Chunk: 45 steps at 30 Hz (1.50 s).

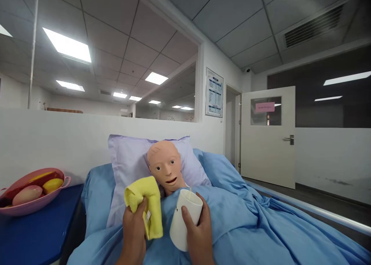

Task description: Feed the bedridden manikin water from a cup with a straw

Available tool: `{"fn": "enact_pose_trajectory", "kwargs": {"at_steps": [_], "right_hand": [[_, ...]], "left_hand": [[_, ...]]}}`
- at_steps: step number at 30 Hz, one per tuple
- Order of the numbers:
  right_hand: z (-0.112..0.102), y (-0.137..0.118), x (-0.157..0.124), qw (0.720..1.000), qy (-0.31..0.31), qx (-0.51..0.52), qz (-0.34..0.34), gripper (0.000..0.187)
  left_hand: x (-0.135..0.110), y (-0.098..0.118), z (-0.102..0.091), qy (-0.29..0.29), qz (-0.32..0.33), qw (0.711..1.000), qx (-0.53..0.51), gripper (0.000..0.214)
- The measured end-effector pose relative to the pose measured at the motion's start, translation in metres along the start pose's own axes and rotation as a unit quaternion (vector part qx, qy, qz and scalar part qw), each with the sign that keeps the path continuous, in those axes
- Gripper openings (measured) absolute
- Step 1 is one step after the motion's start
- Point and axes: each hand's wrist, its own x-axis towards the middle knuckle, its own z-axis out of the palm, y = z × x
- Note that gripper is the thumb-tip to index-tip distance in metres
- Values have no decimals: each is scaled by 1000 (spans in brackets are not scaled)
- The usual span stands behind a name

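Towel (155, 214), yellow and folded, hangs from the person's left hand (135, 223), thumb and fingers closed on its near side, in front of the manikin head (164, 160) on a lilac pillow (124, 162). Right hand (199, 232) is curled around a tilted white cup (180, 230), thumb in front, cup above the blue quilt (240, 228) beside the towel, not touching it. Pink basket (36, 208) with fruit sits far left on a blue tabletop (34, 238).

The dummy's (165, 160) body is hidden beneath the quilt (237, 214). The left edge clips the basket (29, 208). Text on the poster (214, 93) and pink sign (264, 107) is illegible. Contents of the cup (180, 222) are concealed.
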Motion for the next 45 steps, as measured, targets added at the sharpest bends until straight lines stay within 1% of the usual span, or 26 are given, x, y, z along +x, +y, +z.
{"fn": "enact_pose_trajectory", "kwargs": {"at_steps": [2, 3, 4, 5, 6, 7, 8, 9, 10, 11, 12, 13, 15, 17, 19, 22, 25, 27, 29, 31, 34, 37, 39, 42, 44, 45], "right_hand": [[0, -2, 1, 999, 39, -5, -25, 76], [-1, -3, 2, 998, 47, -9, -30, 74], [-1, -3, 3, 998, 49, -10, -30, 72], [-1, -3, 4, 999, 48, -9, -24, 72], [-2, -3, 5, 999, 45, -5, -14, 74], [-2, -3, 6, 999, 43, 0, -3, 76], [-3, -2, 7, 999, 43, 6, 8, 78], [-3, -2, 8, 999, 46, 10, 18, 80], [-3, -2, 10, 998, 51, 12, 27, 82], [-2, -2, 10, 998, 52, 12, 36, 84], [-2, -3, 11, 998, 54, 12, 42, 84], [-2, -3, 11, 997, 56, 13, 46, 84], [-1, -4, 11, 998, 53, 17, 42, 82], [-2, -5, 11, 998, 47, 21, 29, 78], [-2, -5, 10, 999, 42, 21, 26, 76], [-3, -5, 10, 998, 42, 23, 31, 78], [-3, -2, 10, 998, 38, 28, 30, 80], [-2, 0, 11, 999, 35, 21, 34, 82], [-2, 2, 11, 999, 35, 15, 35, 82], [-2, 2, 11, 999, 36, 18, 32, 79], [-1, -1, 10, 999, 35, 32, 25, 77], [-1, -2, 9, 998, 34, 47, 20, 75], [-1, -2, 9, 998, 31, 54, 19, 74], [-2, 0, 11, 998, 26, 51, 11, 70], [-2, 1, 11, 999, 25, 46, 6, 70], [-2, 2, 11, 999, 26, 45, 7, 70]], "left_hand": [[2, 10, 17, 19, 111, 991, 74, 28], [6, 13, 25, 0, 184, 976, 115, 25], [12, 14, 33, -45, 269, 949, 155, 25], [19, 15, 41, -114, 362, 906, 190, 26], [27, 14, 49, -196, 452, 842, 221, 30], [35, 11, 55, -271, 527, 766, 250, 33], [42, 8, 60, -329, 580, 690, 280, 36], [48, 4, 63, -362, 615, 628, 311, 38], [53, 0, 64, -376, 636, 582, 340, 39], [57, -4, 63, -377, 648, 552, 364, 40], [58, -8, 61, -369, 656, 535, 383, 41], [59, -12, 56, -361, 662, 524, 396, 41], [57, -20, 44, -348, 672, 517, 401, 41], [54, -24, 32, -340, 681, 518, 390, 40], [50, -23, 24, -337, 686, 527, 372, 39], [48, -11, 28, -334, 686, 549, 340, 40], [49, 3, 46, -336, 680, 563, 327, 40], [53, 4, 56, -347, 671, 557, 346, 37], [56, -1, 59, -355, 663, 542, 375, 35], [58, -12, 53, -349, 658, 538, 394, 36], [59, -28, 36, -334, 656, 551, 393, 38], [56, -30, 26, -339, 658, 560, 373, 38], [52, -22, 30, -347, 656, 568, 355, 36], [47, -5, 47, -347, 652, 580, 343, 33], [47, 1, 59, -348, 650, 575, 355, 32], [49, 2, 63, -350, 651, 566, 366, 31]]}}
